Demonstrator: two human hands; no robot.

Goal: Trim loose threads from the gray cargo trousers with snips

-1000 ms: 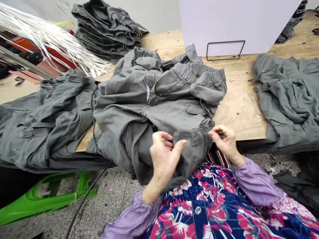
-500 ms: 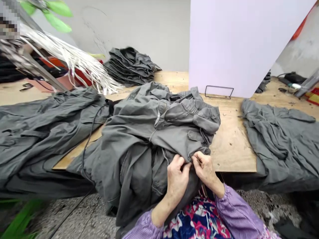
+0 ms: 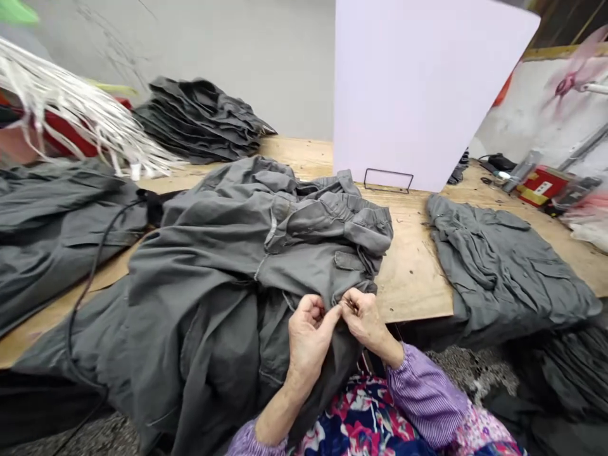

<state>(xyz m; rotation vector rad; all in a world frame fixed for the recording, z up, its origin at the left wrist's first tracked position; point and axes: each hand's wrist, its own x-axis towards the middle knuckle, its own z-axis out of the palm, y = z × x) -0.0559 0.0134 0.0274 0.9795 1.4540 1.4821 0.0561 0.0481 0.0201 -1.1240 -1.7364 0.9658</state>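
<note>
Pinching a fold of one pair of grey trousers [image 3: 190,266] with left hand [image 3: 306,342] and right hand [image 3: 365,320], closed on the cloth and close together, probably to hold it taut. Spread over the front edge of one table [image 3: 413,285], likely for easy reach. Flanked left of the trousers by other grey clothes [image 3: 52,215], hard to count; behind-left by one stack [image 3: 204,120] of uncountable layers; behind-right by one pale board [image 3: 413,95]; to the right by one folded bundle [image 3: 503,266], seemingly set apart.
</note>
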